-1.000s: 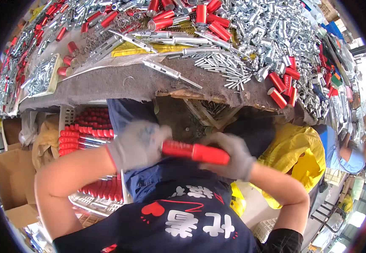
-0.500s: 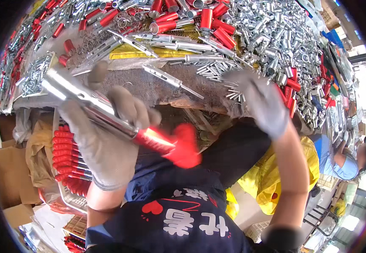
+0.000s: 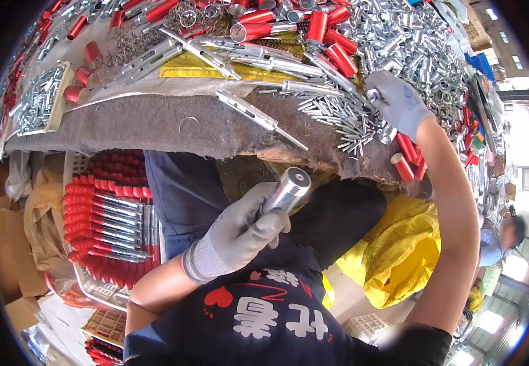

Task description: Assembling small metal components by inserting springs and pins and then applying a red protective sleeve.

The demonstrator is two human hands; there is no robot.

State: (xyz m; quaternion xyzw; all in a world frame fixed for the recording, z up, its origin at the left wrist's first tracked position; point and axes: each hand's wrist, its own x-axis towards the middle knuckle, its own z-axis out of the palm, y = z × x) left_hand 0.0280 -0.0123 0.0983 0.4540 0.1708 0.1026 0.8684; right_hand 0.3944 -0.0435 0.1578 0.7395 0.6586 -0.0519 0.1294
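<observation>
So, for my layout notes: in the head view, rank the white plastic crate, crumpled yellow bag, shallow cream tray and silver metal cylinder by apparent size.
1. White plastic crate
2. Crumpled yellow bag
3. Shallow cream tray
4. Silver metal cylinder in the left hand, smallest despite seeming nearest

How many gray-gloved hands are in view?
2: left hand, lower center, gripping a silver cylinder; right hand, upper right, at the pile of metal parts. Any on the distant co-worker can't be made out.
</observation>
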